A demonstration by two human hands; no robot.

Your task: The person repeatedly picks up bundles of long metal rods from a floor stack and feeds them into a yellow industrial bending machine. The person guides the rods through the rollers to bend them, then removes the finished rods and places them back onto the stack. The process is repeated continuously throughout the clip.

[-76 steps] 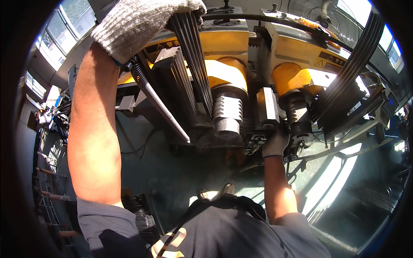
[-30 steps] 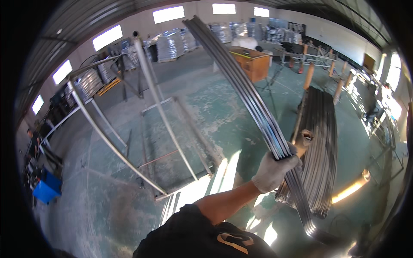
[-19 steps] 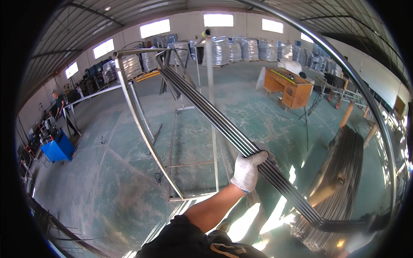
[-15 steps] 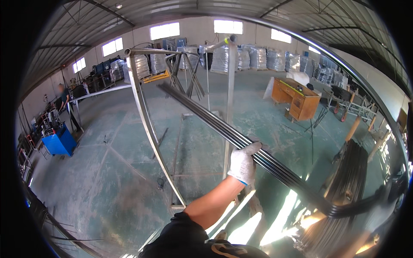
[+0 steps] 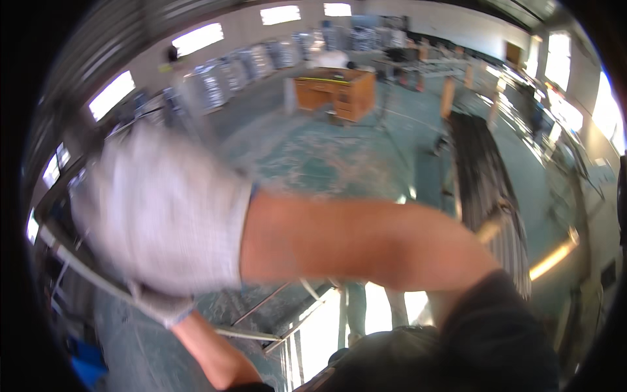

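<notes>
My right hand [image 5: 160, 209], in a pale work glove, reaches across to the left and looms large and blurred, its fingers smeared by motion. Just below it, my left hand [image 5: 163, 307] shows only its gloved wrist and the heel of the palm; the fingers are hidden behind the right hand. Whatever either hand holds is out of sight. A pale metal frame [image 5: 85, 268] runs past both hands at the lower left.
A pile of long dark bars [image 5: 486, 176] lies at the right, beside upright wooden posts [image 5: 448, 98]. Further off stands a wooden desk [image 5: 353, 98]. Wrapped pallets [image 5: 261, 62] line the far wall. Part of a blue bin [image 5: 86, 362] shows at the lower left.
The view has turned right. My right hand has swept from the far right across to the left, beside my left hand. The bundle of dark rods my left hand gripped is now hidden.
</notes>
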